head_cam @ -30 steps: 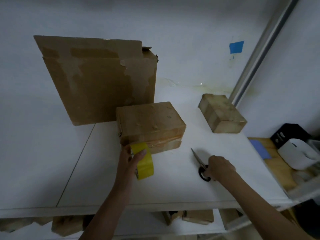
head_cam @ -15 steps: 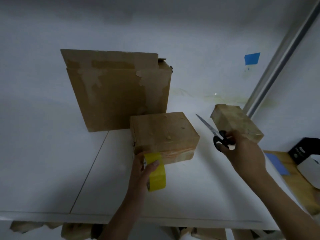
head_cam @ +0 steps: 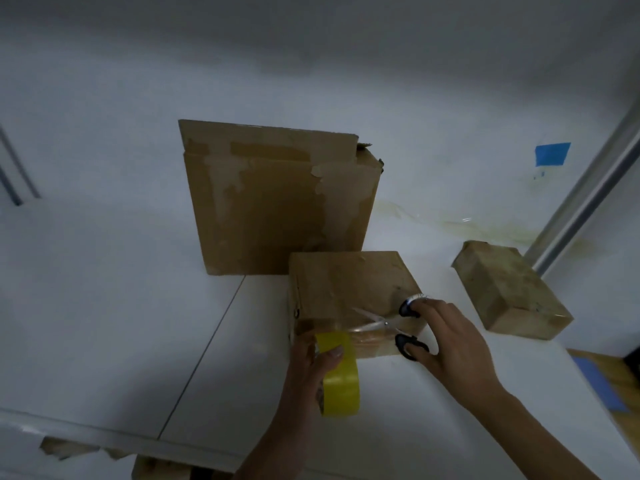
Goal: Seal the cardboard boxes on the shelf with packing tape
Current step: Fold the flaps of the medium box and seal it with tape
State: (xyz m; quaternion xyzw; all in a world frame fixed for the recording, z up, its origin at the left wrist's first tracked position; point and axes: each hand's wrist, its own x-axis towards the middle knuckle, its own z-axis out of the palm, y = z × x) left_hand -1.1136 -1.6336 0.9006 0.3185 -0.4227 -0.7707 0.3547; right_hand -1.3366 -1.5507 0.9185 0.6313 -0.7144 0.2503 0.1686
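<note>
A small cardboard box [head_cam: 346, 285] lies on the white shelf [head_cam: 104, 323] in front of me. My left hand [head_cam: 311, 368] grips a yellow roll of packing tape [head_cam: 341, 372] at the box's near face, with a clear strip running from the roll onto the box. My right hand [head_cam: 450, 341] holds black-handled scissors [head_cam: 398, 327], fingers through the loops, blades spread around the taped strip at the box's front edge. A large flat box [head_cam: 277, 202] stands upright behind. Another small box [head_cam: 509, 289] lies to the right.
A metal shelf post [head_cam: 588, 188] rises at the right, with a blue tape patch [head_cam: 552, 154] on the wall beside it. More cardboard [head_cam: 159, 469] shows on the lower shelf under the front edge. A wooden surface with a blue item [head_cam: 602, 386] lies at far right.
My right hand picked the scissors up from the shelf, carried them left and brought the blades to the tape at the box's front. My left hand stayed with the roll.
</note>
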